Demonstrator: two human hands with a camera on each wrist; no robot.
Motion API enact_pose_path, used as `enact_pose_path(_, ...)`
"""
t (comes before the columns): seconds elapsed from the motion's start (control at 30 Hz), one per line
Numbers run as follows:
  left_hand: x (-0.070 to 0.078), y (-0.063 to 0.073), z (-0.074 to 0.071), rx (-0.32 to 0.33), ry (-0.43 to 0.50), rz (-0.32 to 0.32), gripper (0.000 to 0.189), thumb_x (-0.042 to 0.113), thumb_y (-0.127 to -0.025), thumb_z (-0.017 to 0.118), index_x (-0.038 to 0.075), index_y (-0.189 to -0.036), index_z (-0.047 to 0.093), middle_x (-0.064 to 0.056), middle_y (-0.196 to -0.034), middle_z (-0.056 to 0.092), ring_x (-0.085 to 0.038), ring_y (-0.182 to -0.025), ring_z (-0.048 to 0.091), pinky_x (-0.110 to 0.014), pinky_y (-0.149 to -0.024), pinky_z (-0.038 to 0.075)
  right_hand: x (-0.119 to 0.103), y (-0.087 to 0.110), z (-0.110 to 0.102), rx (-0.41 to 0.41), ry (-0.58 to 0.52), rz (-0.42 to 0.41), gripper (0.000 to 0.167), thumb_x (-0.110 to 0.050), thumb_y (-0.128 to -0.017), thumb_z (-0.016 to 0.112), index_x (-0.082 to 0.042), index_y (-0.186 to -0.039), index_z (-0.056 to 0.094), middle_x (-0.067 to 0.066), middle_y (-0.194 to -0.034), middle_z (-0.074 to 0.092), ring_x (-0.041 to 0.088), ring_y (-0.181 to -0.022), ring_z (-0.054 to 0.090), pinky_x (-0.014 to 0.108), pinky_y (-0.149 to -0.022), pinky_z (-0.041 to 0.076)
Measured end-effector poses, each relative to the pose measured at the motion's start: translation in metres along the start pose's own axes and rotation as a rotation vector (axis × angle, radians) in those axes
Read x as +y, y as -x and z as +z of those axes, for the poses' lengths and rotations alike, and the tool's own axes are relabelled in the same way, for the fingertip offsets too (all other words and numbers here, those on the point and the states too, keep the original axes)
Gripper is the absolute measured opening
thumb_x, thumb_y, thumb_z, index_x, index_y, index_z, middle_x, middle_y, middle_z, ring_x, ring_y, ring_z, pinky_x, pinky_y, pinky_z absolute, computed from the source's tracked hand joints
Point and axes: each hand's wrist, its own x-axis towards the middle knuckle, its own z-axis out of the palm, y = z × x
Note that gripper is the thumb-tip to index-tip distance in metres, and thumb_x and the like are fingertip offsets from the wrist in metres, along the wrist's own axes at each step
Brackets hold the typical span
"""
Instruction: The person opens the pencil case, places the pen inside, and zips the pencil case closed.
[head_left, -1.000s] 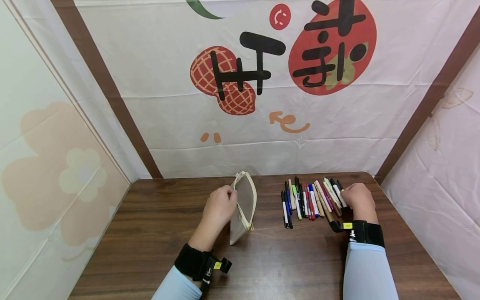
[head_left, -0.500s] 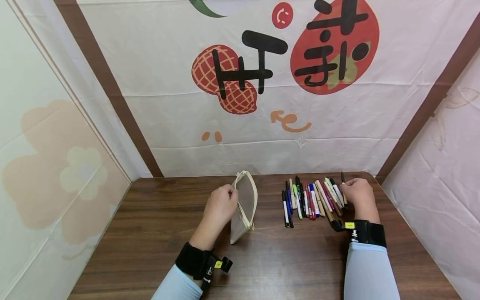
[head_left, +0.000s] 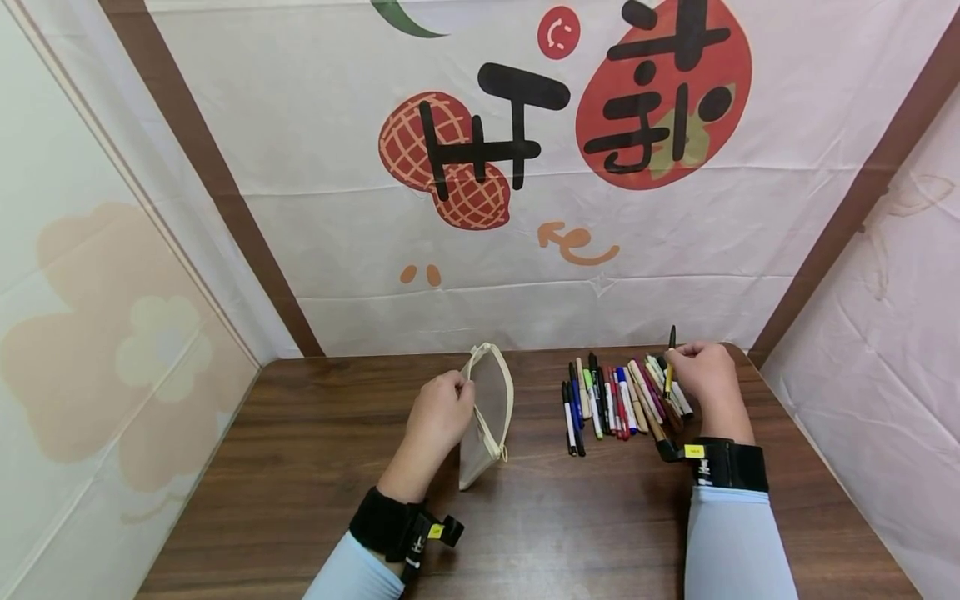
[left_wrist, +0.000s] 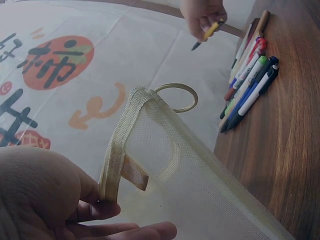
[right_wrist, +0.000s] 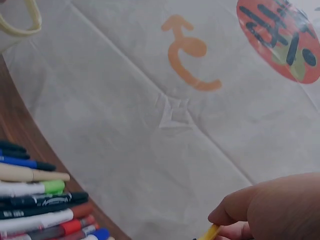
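Observation:
My left hand pinches the zippered edge of a cream mesh pouch, which stands upright with its mouth spread. A small tag and a loop show on the pouch in the left wrist view. Over the right end of a row of pens, my right hand holds a yellow pen with a dark end between thumb and fingers. That pen is raised, its dark end pointing toward the backdrop. Only its yellow part shows clearly at the fingertips in the right wrist view.
The pens and markers lie side by side on the brown wooden table, right of the pouch. Behind the table's back edge hangs a white printed cloth, with side panels left and right.
My right hand has lifted the yellow pen from the right end of the row and moved it a little left and up. The left hand and pouch stay in place.

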Motion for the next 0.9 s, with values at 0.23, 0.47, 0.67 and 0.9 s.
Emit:
enact_pose_path(0.23,-0.003,-0.001,0.000,0.008,-0.001,0.000,0.029,0.022,-0.115,0.056,0.005,-0.104,0.076,-0.010,-0.089,0.070,-0.022,-0.075,0.064,-0.035,-0.067,0.052,-0.017,0.007,0.003,-0.018,-0.081,-0.015,0.054,-0.043,-0.116,0.057,0.001,-0.143,0.071,0.027,-0.135,0.073,0.038,-0.118,0.069,0.048,-0.095,0.057)
enact_pose_path(0.47,-0.003,0.000,-0.001,0.009,0.000,0.003,0.029,0.023,-0.115,0.057,0.005,-0.104,0.076,-0.011,-0.090,0.070,-0.023,-0.075,0.064,-0.036,-0.068,0.052,-0.042,0.017,0.014,-0.059,-0.132,-0.127,0.050,-0.040,-0.114,0.061,0.002,-0.138,0.074,0.019,-0.116,0.081,0.027,-0.098,0.074,0.034,-0.080,0.059)
enact_pose_path(0.67,-0.003,0.000,-0.001,0.002,0.010,0.005,0.028,0.023,-0.115,0.057,0.004,-0.103,0.075,-0.011,-0.089,0.069,-0.022,-0.073,0.063,-0.035,-0.066,0.051,-0.061,0.023,0.031,-0.137,-0.247,-0.168,0.044,-0.034,-0.114,0.066,0.002,-0.137,0.073,0.014,-0.112,0.081,0.013,-0.083,0.076,0.027,-0.075,0.065)
enact_pose_path(0.9,-0.004,-0.001,0.003,-0.021,0.018,-0.003,0.027,0.022,-0.116,0.057,0.005,-0.104,0.074,-0.010,-0.089,0.067,-0.021,-0.070,0.059,-0.034,-0.064,0.048,-0.073,0.029,0.051,-0.240,-0.341,-0.190,0.045,-0.032,-0.113,0.070,0.005,-0.138,0.072,0.008,-0.104,0.079,0.018,-0.086,0.079,0.029,-0.076,0.067)
